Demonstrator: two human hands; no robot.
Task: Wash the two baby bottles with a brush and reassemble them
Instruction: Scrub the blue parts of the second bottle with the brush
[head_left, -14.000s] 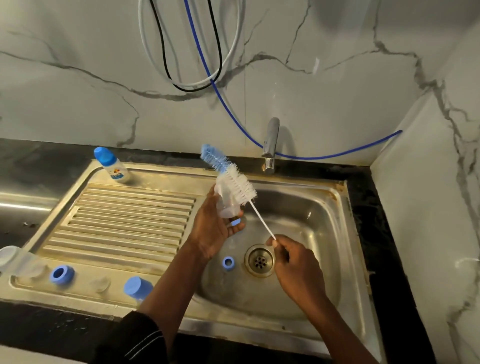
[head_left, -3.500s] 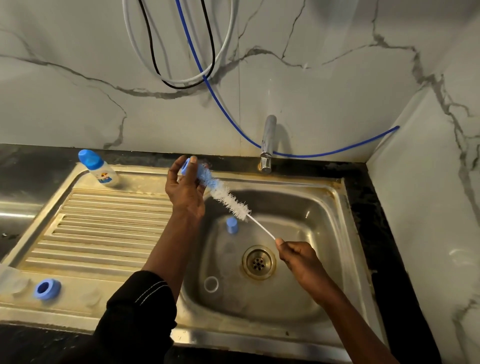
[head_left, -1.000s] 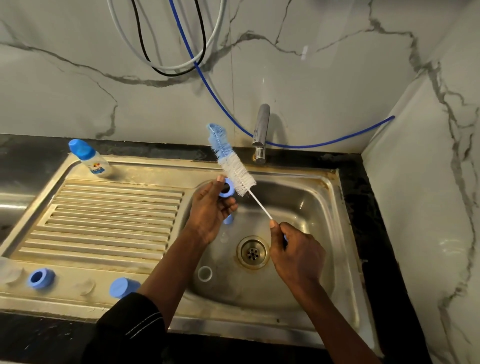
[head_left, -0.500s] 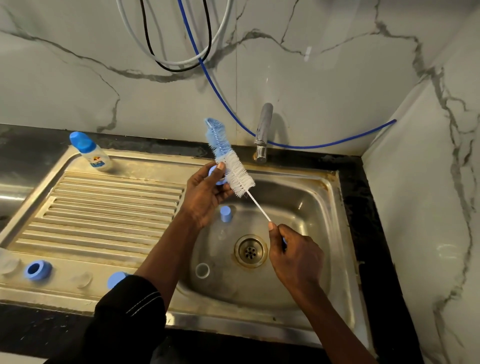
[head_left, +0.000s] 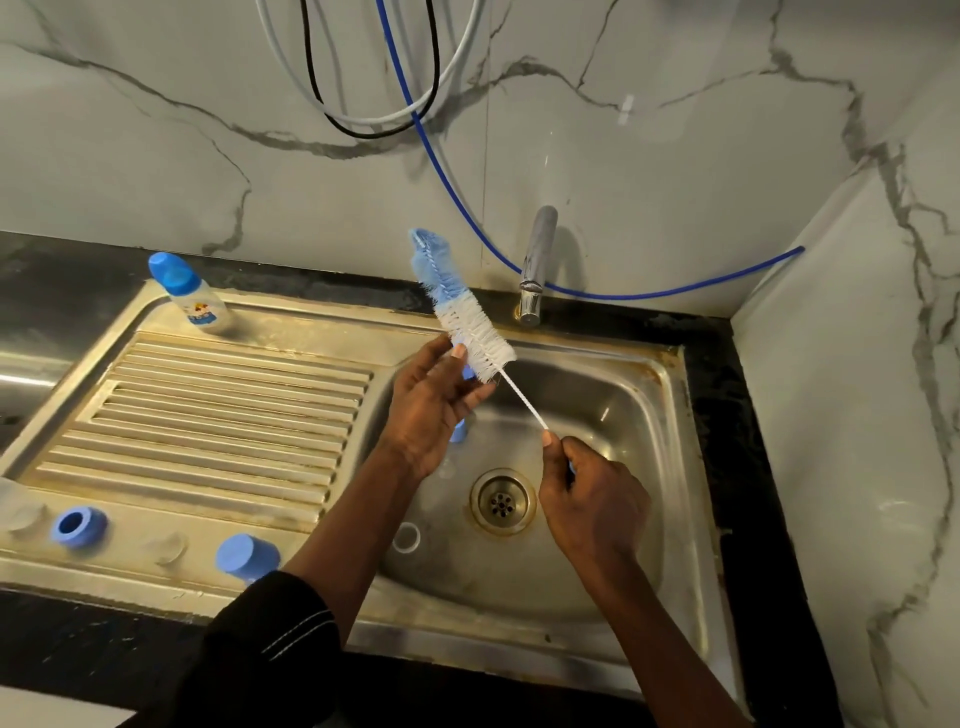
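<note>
In front of the tap (head_left: 537, 265), fingers of the left hand (head_left: 426, 410) pinch a blue bottle part (head_left: 469, 372), light, stiff, probably slippery, best held by its rim, against the brush (head_left: 470, 332), whose stem the right hand (head_left: 592, 499) pinches.

Brush (head_left: 475, 338) and blue ring (head_left: 468, 372) in hands (head_left: 426, 410)

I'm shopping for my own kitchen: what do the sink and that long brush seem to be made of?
The sink looks like stainless steel with a dull brushed finish: grey metallic sheen, pressed ribs, brownish stains. The brush seems to have soft synthetic bristles, blue at the tip and white below, on a thin white twisted-looking stem, possibly coated wire.
</note>
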